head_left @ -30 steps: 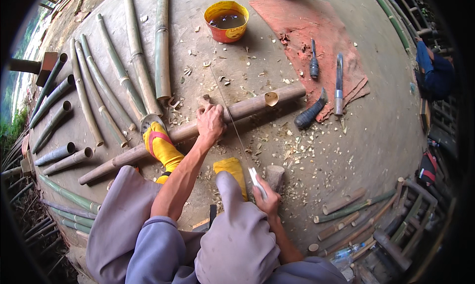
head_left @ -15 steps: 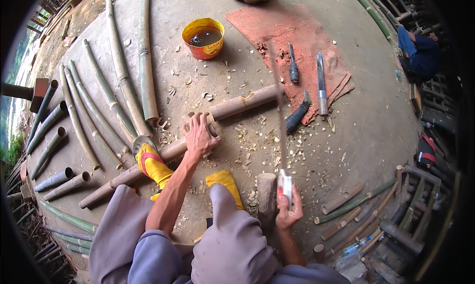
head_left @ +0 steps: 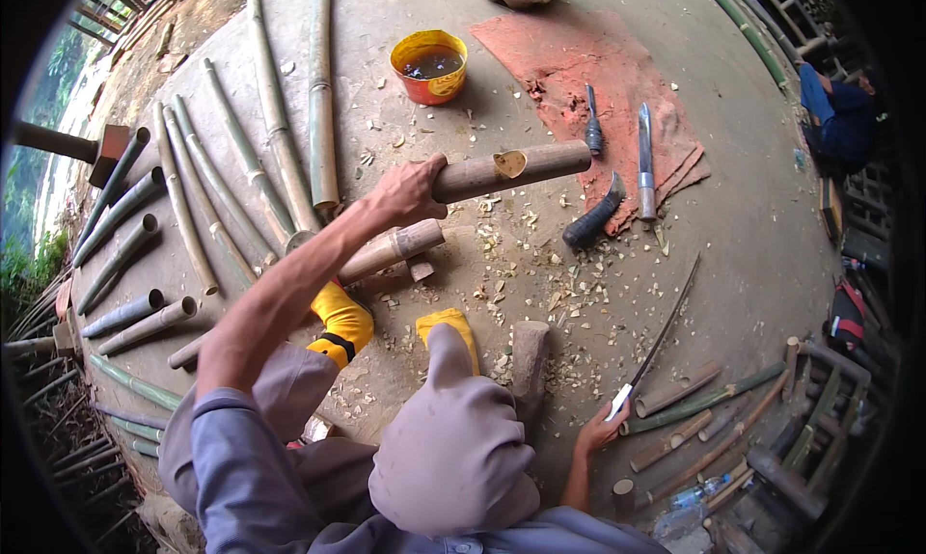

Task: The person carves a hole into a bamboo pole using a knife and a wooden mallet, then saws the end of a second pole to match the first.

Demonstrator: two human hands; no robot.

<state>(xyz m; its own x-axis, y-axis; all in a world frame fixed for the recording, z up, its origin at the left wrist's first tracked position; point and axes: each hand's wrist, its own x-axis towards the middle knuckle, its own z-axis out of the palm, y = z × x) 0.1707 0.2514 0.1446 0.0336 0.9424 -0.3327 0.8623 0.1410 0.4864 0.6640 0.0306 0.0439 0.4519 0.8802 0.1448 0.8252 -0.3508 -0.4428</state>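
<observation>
My left hand (head_left: 410, 189) is wrapped round the left end of a short brown bamboo piece (head_left: 468, 180), lifted above the ground. A pale oval notch shows on its upper side. Below it, the cut end of a longer bamboo pole (head_left: 386, 253) rests near a small wooden block (head_left: 420, 268); my yellow-socked left foot (head_left: 342, 318) is beside that pole. Out to the right and low, my right hand (head_left: 600, 431) is closed on the white handle of a long, thin-bladed saw (head_left: 666, 334), its blade pointing away. The saw's teeth are too small to make out.
Several bamboo poles (head_left: 323, 101) lie at the left. A yellow-red tub (head_left: 429, 67) of dark liquid stands ahead. A red cloth (head_left: 617, 81) bears a chisel-like tool (head_left: 645, 159) and other tools. A wooden stump (head_left: 531, 356) stands near my right foot, among scattered chips. Another person (head_left: 839, 110) is far right.
The short bamboo piece, in line with the long pole before, is now apart and raised in my left hand. My right hand has swung the saw outward to the right and lowered it.
</observation>
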